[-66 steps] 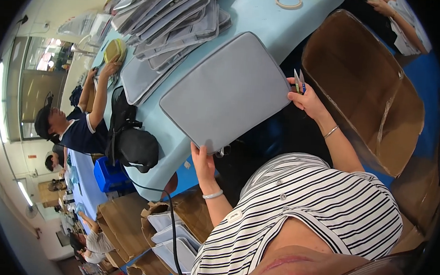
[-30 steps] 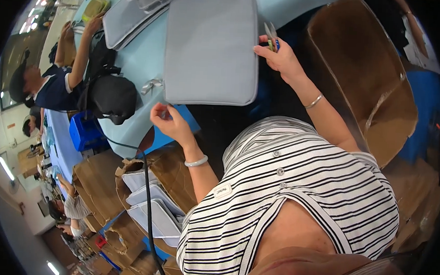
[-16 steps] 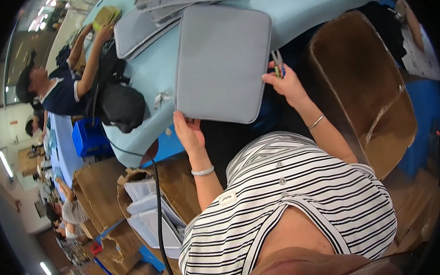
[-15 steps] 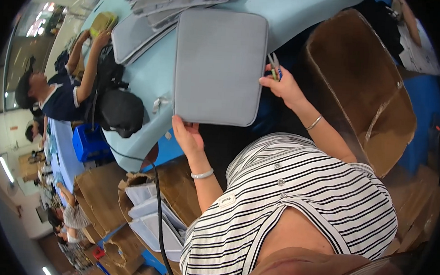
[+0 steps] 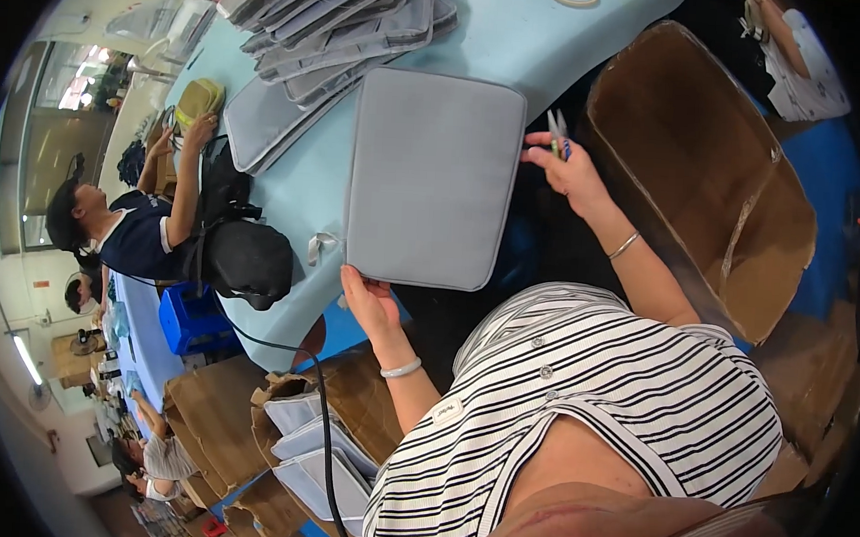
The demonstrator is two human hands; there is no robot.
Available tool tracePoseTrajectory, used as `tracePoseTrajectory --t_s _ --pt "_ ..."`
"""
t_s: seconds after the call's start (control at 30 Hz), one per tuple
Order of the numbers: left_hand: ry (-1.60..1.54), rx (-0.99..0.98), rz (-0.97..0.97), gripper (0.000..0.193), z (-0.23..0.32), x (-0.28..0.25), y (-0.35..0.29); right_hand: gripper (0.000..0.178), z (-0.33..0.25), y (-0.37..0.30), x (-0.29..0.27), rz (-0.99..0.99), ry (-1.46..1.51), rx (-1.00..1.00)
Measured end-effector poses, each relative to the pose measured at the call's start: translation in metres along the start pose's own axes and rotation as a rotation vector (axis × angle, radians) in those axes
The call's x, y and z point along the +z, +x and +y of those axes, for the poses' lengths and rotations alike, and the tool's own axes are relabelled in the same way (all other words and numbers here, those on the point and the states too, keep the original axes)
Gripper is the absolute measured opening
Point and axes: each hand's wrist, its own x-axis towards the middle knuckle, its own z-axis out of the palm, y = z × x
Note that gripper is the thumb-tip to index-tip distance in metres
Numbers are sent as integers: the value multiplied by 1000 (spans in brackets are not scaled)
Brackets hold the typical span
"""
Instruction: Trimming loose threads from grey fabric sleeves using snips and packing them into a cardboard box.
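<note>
A flat grey rectangular fabric case (image 5: 435,179) with rounded corners and a piped edge lies partly over the near edge of the pale blue table (image 5: 506,29). My left hand (image 5: 372,309) is closed on its lower left corner, the thumb on top and the fingers underneath. At the case's right edge, my right hand (image 5: 573,179) holds small thread snips (image 5: 558,135), blades pointing up and away. Its fingertips reach toward the case edge; whether they touch it I cannot tell.
Similar grey cases (image 5: 335,30) are piled beyond. A brown cardboard box (image 5: 690,136) stands open at right. Grey pieces fill another box (image 5: 328,458) at lower left, crossed by a black cable (image 5: 327,428). A black bag (image 5: 247,262) and a co-worker (image 5: 140,239) are left.
The case and both hands sit lower in the view, as do the table and pile. The right hand's fingers have loosened at the case edge, with the snips still held.
</note>
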Motion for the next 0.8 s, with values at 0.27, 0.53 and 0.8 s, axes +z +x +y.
tracePoseTrajectory --t_s 0.27,0.53,0.8 --pt "12 29 -13 27 -2 -5 7 27 -30 18 -16 83 -155 -43" --pt "136 68 -93 38 12 -14 15 26 -34 -2 -46 -139 -305 5" --pt "237 168 -464 42 24 77 16 38 -82 -62 -82 124 -145 -162"
